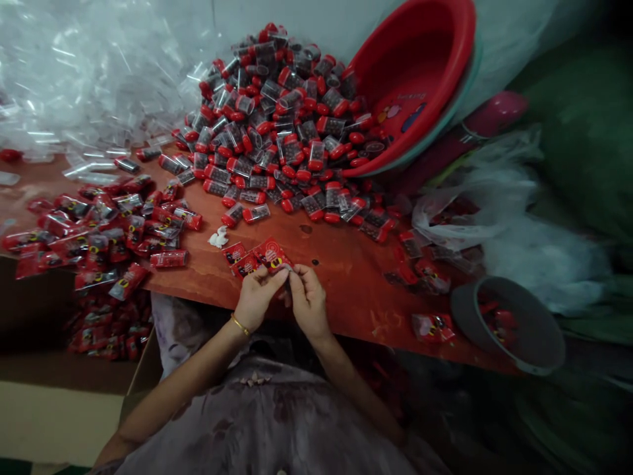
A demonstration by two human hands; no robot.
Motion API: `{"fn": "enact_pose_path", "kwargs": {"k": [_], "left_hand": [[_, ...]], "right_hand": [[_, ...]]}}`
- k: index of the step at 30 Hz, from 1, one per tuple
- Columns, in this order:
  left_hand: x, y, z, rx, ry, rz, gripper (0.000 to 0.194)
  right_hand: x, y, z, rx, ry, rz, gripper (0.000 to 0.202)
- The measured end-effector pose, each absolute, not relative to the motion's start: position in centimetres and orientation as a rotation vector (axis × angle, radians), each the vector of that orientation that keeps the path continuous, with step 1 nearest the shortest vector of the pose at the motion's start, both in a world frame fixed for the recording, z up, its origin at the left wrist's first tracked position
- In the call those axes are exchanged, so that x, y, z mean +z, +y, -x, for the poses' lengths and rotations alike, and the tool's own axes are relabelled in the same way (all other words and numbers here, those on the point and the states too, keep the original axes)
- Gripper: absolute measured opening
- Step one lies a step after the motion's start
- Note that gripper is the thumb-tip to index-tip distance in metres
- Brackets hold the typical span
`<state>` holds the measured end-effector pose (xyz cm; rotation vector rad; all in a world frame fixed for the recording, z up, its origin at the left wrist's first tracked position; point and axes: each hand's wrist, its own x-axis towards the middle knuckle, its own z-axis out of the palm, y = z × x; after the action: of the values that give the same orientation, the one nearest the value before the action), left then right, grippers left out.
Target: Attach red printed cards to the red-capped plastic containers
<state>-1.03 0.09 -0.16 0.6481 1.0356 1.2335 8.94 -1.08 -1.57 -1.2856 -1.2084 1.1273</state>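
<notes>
Near the table's front edge, my left hand (pixel 254 300) and my right hand (pixel 309 300) meet with their fingertips pinched together. Something small sits between them, mostly covered by the fingers, and I cannot make out what it is. Just beyond the fingertips lie flat red printed wrappers (pixel 270 253), partly behind my left hand. A little white crumpled scrap (pixel 218 237) rests to their left. Farther back rises a big heap of small clear tubes with red caps and dark contents (pixel 291 125).
Red-wrapped tubes (pixel 113 231) are piled at the left, above a cardboard box (pixel 141 369) holding more. Clear empty tubes (pixel 99 79) fill the back left. A red basin (pixel 457 39) leans at the back right. A grey bowl (pixel 539 336) and plastic bags (pixel 514 191) stand right.
</notes>
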Motion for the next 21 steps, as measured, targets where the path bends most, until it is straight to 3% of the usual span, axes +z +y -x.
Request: {"fn": "enact_pose_path", "kwargs": {"k": [6, 14, 18, 21], "left_hand": [[1.0, 1.3, 1.6, 1.225, 1.027, -0.519, 0.039], [0.1, 0.2, 1.9, 1.090, 0.926, -0.623, 0.034], [0.1, -0.1, 2.5, 1.076, 0.899, -0.582, 0.033], [0.7, 0.0, 3.8, 1.071, 0.939, -0.515, 0.034]], "right_hand": [[-1.5, -1.6, -9.6, 1.352, -1.242, 1.129, 0.025], [-1.7, -1.5, -9.5, 1.326, -1.197, 1.175, 0.020], [-2.0, -1.1, -8.4, 1.336, -1.190, 1.205, 0.028], [-2.0, 0.6, -8.5, 1.143, -1.362, 1.267, 0.034]]}}
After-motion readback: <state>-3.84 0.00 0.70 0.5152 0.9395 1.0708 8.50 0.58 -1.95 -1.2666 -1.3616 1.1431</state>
